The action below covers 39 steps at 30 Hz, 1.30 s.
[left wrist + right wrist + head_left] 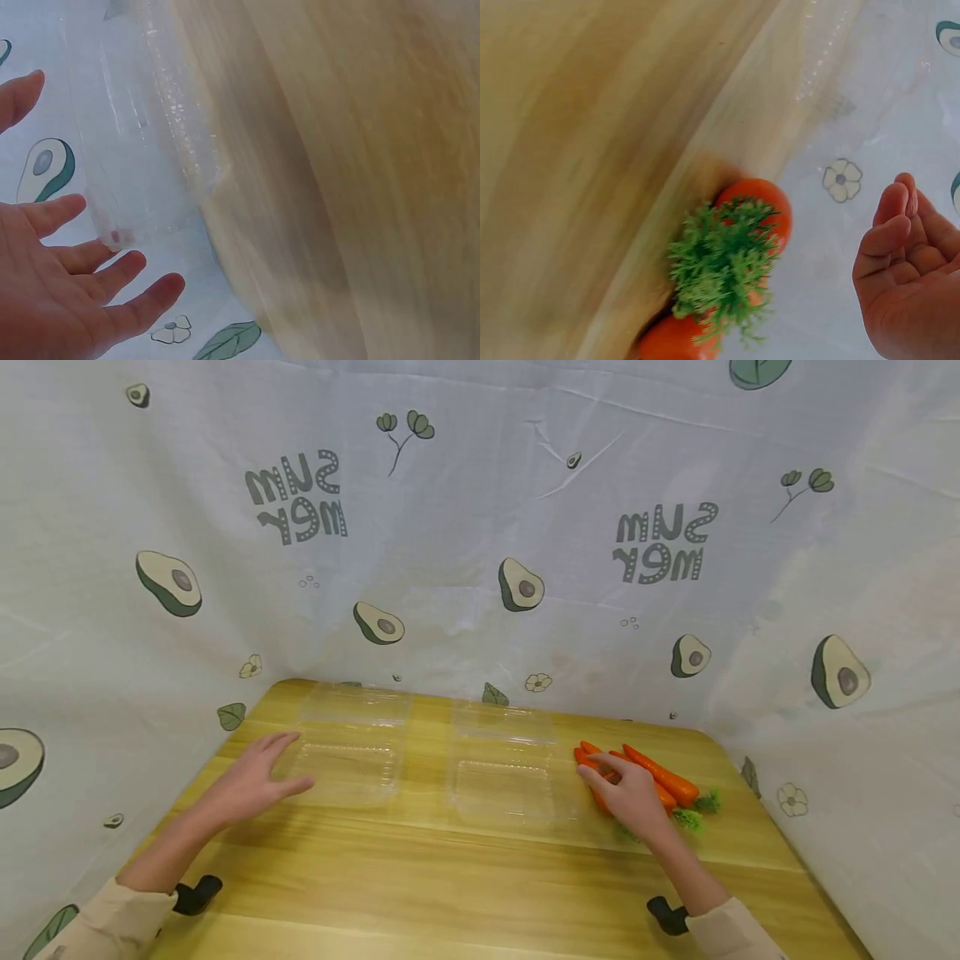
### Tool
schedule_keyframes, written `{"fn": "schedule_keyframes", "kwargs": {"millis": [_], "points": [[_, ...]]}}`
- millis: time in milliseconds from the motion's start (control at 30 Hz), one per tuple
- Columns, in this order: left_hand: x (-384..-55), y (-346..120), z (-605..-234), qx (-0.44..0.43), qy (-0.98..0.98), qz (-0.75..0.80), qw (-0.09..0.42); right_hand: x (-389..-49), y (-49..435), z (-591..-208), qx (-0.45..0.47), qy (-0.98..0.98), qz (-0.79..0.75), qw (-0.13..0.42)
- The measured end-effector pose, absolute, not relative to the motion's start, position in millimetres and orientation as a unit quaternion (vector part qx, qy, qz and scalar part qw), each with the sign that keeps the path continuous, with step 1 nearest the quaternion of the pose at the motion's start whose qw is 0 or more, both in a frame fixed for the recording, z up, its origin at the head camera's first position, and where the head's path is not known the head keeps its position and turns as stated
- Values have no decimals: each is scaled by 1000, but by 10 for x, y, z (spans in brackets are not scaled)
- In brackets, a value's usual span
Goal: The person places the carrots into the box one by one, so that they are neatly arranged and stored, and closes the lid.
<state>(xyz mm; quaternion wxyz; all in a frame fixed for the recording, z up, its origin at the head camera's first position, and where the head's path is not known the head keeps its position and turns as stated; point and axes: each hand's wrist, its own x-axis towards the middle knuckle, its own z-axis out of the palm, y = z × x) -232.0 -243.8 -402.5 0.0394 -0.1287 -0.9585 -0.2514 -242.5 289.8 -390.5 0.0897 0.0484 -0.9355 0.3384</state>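
My left hand is spread beside the left edge of a clear plastic clamshell container, which lies with its lid tipped back. In the left wrist view its fingertips overlap a corner of that container, and nothing is in the palm. Over a small pile of orange carrots hovers my right hand, its fingers loosely bent. The right wrist view shows the carrots with a feathery green top, while the right hand has no carrot in it.
A second clear clamshell container, also opened out, lies between the first one and the carrots. Everything stands on a wooden table. White cloth printed with avocados hangs around its back and sides.
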Motion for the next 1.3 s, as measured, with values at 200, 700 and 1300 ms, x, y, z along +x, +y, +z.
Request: {"fn": "schedule_keyframes", "kwargs": {"millis": [200, 700, 1300], "points": [[-2368, -2509, -4086, -111, -956, -271, 16, -2393, 3035, -3945, 18, -933, 353, 64], [-2438, -2604, -4137, -109, -949, -296, -14, -2369, 3257, -4049, -17, -928, 369, 46], [-2440, -2706, -4160, -125, -931, -340, -39, -2431, 3301, -4197, -62, -941, 330, 42]]}}
